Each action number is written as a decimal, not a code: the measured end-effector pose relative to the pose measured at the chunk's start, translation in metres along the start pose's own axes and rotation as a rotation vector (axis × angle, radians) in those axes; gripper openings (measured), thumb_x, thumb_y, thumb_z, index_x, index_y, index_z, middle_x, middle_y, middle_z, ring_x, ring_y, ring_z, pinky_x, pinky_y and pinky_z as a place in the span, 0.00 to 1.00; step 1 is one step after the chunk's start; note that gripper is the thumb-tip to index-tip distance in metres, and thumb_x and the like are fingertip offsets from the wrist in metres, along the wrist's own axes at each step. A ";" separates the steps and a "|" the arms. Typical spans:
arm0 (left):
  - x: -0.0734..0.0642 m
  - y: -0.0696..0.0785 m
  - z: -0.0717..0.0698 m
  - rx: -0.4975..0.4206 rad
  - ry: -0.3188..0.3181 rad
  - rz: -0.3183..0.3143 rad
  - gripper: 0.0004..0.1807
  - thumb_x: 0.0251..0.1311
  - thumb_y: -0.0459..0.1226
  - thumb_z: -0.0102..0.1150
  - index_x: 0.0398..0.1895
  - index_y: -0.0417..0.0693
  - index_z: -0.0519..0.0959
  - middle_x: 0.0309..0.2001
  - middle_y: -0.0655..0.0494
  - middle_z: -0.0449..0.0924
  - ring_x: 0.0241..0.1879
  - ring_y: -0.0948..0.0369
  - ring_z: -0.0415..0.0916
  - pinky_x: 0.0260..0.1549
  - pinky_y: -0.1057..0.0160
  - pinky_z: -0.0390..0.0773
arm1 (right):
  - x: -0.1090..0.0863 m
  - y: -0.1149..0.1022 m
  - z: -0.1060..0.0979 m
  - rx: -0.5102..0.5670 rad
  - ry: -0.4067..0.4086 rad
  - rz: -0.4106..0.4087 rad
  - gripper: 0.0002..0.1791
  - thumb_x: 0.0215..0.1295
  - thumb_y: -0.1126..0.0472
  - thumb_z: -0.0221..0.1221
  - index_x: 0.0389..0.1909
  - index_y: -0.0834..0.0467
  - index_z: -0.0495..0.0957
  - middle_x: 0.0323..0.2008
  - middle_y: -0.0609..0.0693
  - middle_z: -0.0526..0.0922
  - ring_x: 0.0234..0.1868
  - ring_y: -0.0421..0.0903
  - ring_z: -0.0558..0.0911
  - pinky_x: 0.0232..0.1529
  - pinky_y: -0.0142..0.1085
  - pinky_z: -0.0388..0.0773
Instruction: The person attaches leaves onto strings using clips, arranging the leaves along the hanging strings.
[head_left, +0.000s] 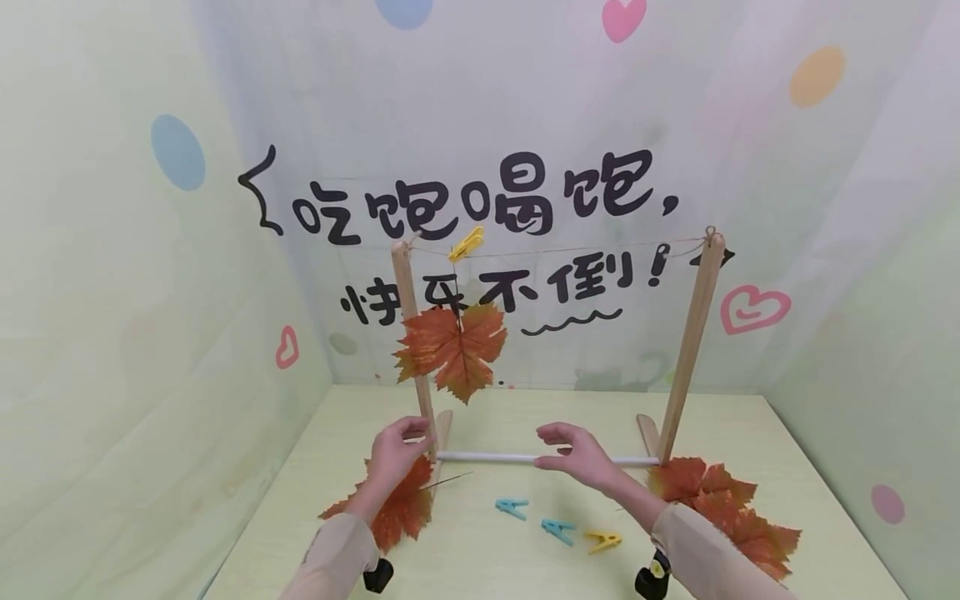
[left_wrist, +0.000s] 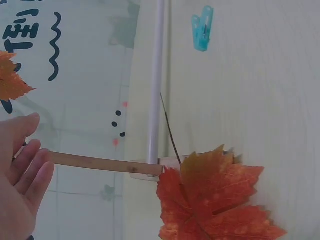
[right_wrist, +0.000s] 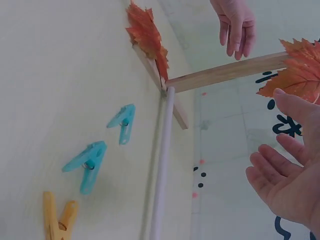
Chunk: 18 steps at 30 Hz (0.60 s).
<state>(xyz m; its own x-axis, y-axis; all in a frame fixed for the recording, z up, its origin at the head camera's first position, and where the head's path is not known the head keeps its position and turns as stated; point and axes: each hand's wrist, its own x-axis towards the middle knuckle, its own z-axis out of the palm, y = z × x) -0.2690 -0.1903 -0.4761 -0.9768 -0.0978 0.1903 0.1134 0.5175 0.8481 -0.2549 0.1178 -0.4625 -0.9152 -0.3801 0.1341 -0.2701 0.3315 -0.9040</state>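
Note:
My left hand (head_left: pixel 401 450) is beside the left wooden post (head_left: pixel 406 287), its fingers loosely bent and nothing held. Over the white crossbar (head_left: pixel 483 457) hovers my right hand (head_left: pixel 573 454), thumb and fingers spread apart around bare air. Above them, a yellow clothespin (head_left: pixel 467 244) clips the stem of an orange-red leaf (head_left: pixel 457 346) to a thin string (head_left: pixel 570 250) tied between the posts. A second leaf (left_wrist: pixel 215 200) lies at the foot of the left post, partly behind my left forearm in the head view.
Two blue clothespins (head_left: pixel 512 508) and a yellow clothespin (head_left: pixel 602 541) lie on the table (head_left: pixel 495 567) in front of the crossbar. More leaves (head_left: pixel 750 525) lie by the right wooden post (head_left: pixel 690 350). Behind the frame hangs a printed cloth wall (head_left: pixel 525 83).

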 end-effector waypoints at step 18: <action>-0.012 -0.049 0.020 0.151 -0.162 0.060 0.17 0.48 0.30 0.65 0.43 0.34 0.78 0.39 0.42 0.80 0.37 0.51 0.76 0.37 0.55 0.77 | -0.010 0.040 0.035 -0.080 -0.082 -0.053 0.28 0.52 0.56 0.65 0.51 0.66 0.72 0.49 0.62 0.76 0.51 0.62 0.72 0.50 0.55 0.68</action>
<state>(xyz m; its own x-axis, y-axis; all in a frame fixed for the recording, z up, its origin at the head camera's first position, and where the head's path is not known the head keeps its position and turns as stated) -0.2662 -0.1978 -0.5301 -0.9870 0.0682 0.1456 0.1551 0.6412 0.7515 -0.2465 0.1047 -0.5141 -0.8724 -0.4672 0.1439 -0.3432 0.3758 -0.8608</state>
